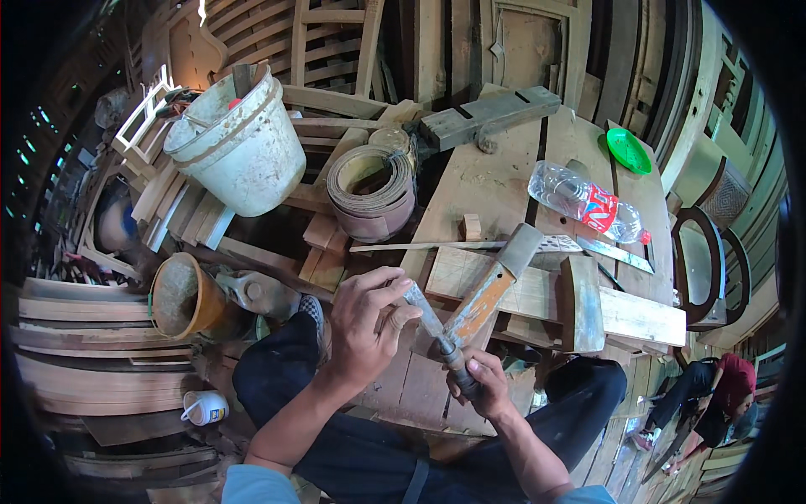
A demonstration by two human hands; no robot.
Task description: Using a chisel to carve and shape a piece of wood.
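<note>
My right hand [483,378] is wrapped round the dark handle of a chisel [430,319], whose flat metal blade points up and to the left. Close to the blade's tip is my left hand [369,319], its fingers curved and its thumb apart from them, seemingly touching the edge. Just beyond the chisel lies a long orange bar with a grey end [494,284], slanting across a pale wooden board [638,316]. A curved block [582,304] stands across the same board on its right.
A clear plastic bottle [571,191] with a red label and a green dish [628,151] lie on the bench [487,189]. A rolled belt [369,189], a white bucket [252,155] and an orange bucket [195,294] stand to the left. Another person [714,391] sits at far right.
</note>
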